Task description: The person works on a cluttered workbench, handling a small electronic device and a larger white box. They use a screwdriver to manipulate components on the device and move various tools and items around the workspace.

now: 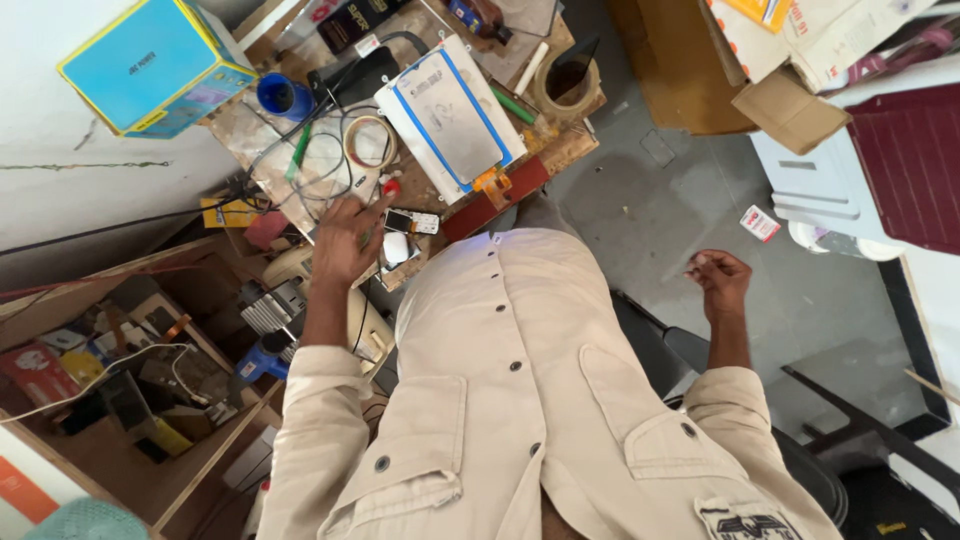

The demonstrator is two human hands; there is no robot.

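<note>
My left hand (345, 240) reaches forward onto a cluttered wooden workbench (560, 150), fingers spread and resting flat, holding nothing. Just right of its fingertips lie a small keypad phone (412, 222) and a white rounded piece (397, 247). A red-tipped tool (390, 187) sits just beyond the fingers. Further up the bench are a ring of tape (368, 142) and a white flat machine with a blue-framed metal plate (450, 115). My right hand (720, 280) hangs out to the side over the grey floor, fingers curled in to the thumb, nothing visible in them. My beige shirt fills the lower middle.
A blue box (150, 65), blue cup (280, 95), green pen (298, 150), tangled cables (310, 170) and a brown tape roll (570, 85) crowd the bench. An open shelf of clutter (120, 370) stands at left. Cardboard boxes (790, 60) are at upper right and a black chair (700, 350) is beside me.
</note>
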